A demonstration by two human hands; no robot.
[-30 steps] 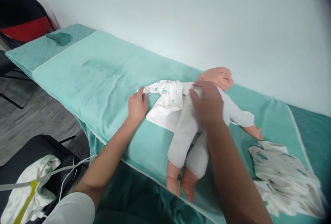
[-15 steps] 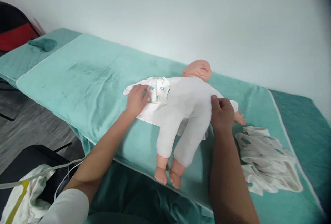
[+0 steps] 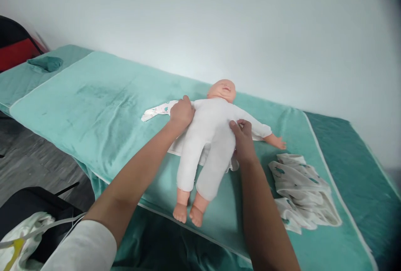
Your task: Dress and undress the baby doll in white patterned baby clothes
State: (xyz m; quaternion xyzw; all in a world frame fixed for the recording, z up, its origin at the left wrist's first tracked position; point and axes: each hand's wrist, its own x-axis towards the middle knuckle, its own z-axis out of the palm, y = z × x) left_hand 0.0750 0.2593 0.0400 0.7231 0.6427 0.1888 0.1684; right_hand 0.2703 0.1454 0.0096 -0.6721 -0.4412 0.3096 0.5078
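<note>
A baby doll (image 3: 213, 116) with a white cloth body lies on its back. Beneath it and over its arm on my left is a white printed baby shirt (image 3: 158, 110), whose sleeve stretches out to that side. My left hand (image 3: 182, 113) is closed on the shirt beside the doll's shoulder, its fingertips partly hidden. At the opposite side of the torso, my right hand (image 3: 243, 137) has its thumb and fingers closed at the doll's waist; whether shirt cloth is also pinched there is hard to see. The doll's other arm reaches out bare-handed to the right.
A crumpled printed garment (image 3: 303, 191) lies right of the doll on the green-covered massage bed (image 3: 103, 91). The wall (image 3: 200, 24) runs along the far edge. At lower left, a black chair (image 3: 40, 200) carries printed cloth and a pale cable.
My left hand has moved from the shirt's front panel to the doll's shoulder, and that panel is no longer spread out. My right hand stays at the doll's side. The view has shifted.
</note>
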